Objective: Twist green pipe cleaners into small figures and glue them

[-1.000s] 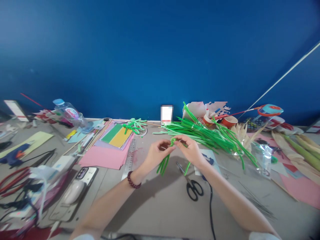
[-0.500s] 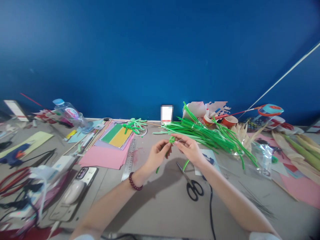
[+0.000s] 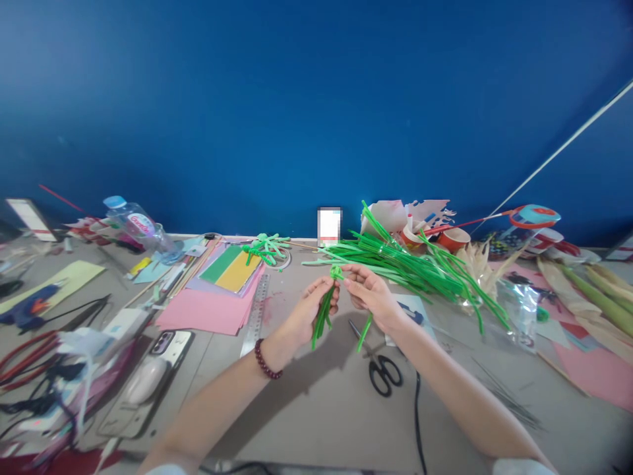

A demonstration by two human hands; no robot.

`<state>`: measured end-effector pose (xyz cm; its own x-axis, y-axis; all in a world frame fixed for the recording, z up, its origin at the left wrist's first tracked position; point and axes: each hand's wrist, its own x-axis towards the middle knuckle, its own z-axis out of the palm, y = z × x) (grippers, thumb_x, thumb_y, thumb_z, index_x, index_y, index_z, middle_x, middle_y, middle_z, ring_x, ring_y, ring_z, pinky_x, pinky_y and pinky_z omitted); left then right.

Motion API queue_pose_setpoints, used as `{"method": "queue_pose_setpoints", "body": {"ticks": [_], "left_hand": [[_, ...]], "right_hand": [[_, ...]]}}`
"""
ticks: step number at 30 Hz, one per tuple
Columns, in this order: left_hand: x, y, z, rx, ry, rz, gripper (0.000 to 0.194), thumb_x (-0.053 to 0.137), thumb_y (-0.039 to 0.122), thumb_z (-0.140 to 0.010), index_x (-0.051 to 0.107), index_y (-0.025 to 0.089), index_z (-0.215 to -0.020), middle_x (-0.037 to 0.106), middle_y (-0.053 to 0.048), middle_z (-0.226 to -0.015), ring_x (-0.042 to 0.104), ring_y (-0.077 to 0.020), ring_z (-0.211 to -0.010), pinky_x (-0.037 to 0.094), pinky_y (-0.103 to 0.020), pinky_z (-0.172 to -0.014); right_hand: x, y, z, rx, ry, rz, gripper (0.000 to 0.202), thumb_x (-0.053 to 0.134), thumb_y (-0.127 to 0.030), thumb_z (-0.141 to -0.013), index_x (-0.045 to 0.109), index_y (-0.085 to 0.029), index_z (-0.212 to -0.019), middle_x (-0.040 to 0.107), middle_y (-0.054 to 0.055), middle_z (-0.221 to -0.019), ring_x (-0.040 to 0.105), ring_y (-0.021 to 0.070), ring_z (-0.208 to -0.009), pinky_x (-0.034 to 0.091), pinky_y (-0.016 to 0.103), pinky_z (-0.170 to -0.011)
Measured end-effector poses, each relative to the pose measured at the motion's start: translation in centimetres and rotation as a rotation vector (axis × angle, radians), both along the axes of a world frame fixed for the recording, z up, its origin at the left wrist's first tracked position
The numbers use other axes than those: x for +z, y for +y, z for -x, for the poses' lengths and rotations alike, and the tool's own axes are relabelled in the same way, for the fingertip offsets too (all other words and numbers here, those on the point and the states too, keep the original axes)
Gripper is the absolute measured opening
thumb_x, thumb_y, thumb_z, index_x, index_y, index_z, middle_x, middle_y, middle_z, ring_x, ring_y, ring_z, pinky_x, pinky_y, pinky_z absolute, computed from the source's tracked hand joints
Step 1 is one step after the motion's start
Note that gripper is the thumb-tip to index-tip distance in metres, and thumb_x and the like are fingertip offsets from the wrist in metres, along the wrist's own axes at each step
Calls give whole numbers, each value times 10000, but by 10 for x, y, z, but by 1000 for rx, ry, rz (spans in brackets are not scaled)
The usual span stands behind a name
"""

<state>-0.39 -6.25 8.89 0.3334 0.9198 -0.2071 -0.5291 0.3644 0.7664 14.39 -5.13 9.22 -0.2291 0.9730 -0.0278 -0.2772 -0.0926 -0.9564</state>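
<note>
Above the middle of the table, my left hand (image 3: 316, 303) is closed round a bunch of green pipe cleaners (image 3: 323, 318). Their tails hang below the fingers, and a knotted light green head (image 3: 336, 272) sits on top. My right hand (image 3: 370, 295) pinches a single green pipe cleaner (image 3: 365, 332) beside that head, its free end hanging down. Black-handled scissors (image 3: 383, 373) lie on the table below my right hand. A large pile of green pipe cleaners (image 3: 410, 264) spreads behind and to the right.
Left of my hands are a steel ruler (image 3: 257, 310), pink paper (image 3: 208, 310) and a phone (image 3: 143, 389) with a white mouse on it. A plastic bottle (image 3: 141, 224) leans farther back. A black cable (image 3: 418, 422) runs near the scissors, with thin wires (image 3: 514, 399) to the right.
The bunch in my left hand has turned, so its hanging tails now show. The strand at my right hand now hangs lower in view. My arms have hardly moved.
</note>
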Motion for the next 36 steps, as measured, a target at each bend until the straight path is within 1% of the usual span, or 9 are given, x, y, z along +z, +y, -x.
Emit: {"method": "queue_pose_setpoints", "body": {"ticks": [6, 10, 15, 21, 25, 29, 32, 34, 36], "left_hand": [[1, -2, -1, -71, -39, -8, 219, 650, 339, -754, 550, 146, -735, 506, 21, -607, 452, -68, -514, 358, -185, -472], [-2, -1, -2, -111, -72, -23, 238, 650, 358, -763, 538, 149, -743, 470, 37, -570, 404, -57, -468, 355, -178, -445], [-5, -1, -2, -202, -215, -5, 227, 652, 336, -766, 535, 147, -725, 415, 52, -539, 360, -50, -449, 347, -166, -428], [-6, -3, -1, -291, -294, -2, 209, 604, 314, -806, 539, 142, -708, 354, 55, -528, 358, -57, -442, 365, -185, -439], [-8, -4, -2, -303, -250, 0, 243, 598, 341, -811, 513, 151, -685, 338, 60, -516, 333, -56, -431, 352, -192, -442], [-8, -1, -1, -227, -105, -65, 292, 605, 406, -794, 525, 146, -687, 423, 35, -539, 401, -69, -471, 369, -201, -462], [-8, 2, 0, -120, 21, -86, 311, 654, 438, -743, 565, 143, -781, 523, 8, -616, 479, -86, -514, 396, -211, -472], [-9, 5, 0, -53, 87, -65, 336, 698, 441, -701, 564, 149, -798, 544, 12, -633, 492, -83, -511, 399, -206, -467], [-11, 6, 0, -14, 120, -68, 333, 719, 427, -683, 556, 148, -767, 537, 22, -619, 486, -72, -503, 404, -196, -476]], "right_hand": [[-6, 2, -1, 39, -16, -5, 366, 691, -396, -738, 626, -208, -1044, 475, -51, -631, 231, 9, -399, 128, 208, -399], [-7, 2, 0, 85, -40, -40, 415, 641, -429, -777, 603, -200, -1122, 430, -62, -584, 242, 18, -411, 160, 203, -404], [-5, 2, -2, 185, -31, -73, 415, 593, -425, -817, 572, -232, -1185, 512, -24, -723, 305, 21, -449, 203, 202, -420], [-1, 0, -7, 289, -54, -76, 402, 583, -416, -828, 571, -233, -1185, 537, -8, -758, 284, 24, -447, 176, 209, -415], [-3, 1, -7, 276, -67, -74, 366, 594, -433, -814, 602, -206, -1101, 541, -7, -737, 297, 26, -440, 182, 207, -412], [-6, 5, -5, 185, -72, -77, 354, 620, -430, -791, 611, -191, -1051, 503, -29, -689, 296, 22, -426, 172, 207, -409], [-7, 7, -3, 114, -98, -79, 353, 627, -426, -782, 622, -171, -1025, 392, -73, -552, 254, 27, -409, 165, 209, -412], [-8, 7, -2, 89, -120, -77, 364, 628, -431, -776, 627, -161, -1020, 319, -94, -495, 237, 35, -404, 164, 210, -410], [-10, 7, -1, 74, -148, -80, 383, 626, -439, -773, 628, -156, -1032, 305, -95, -487, 241, 41, -407, 166, 211, -407]]}}
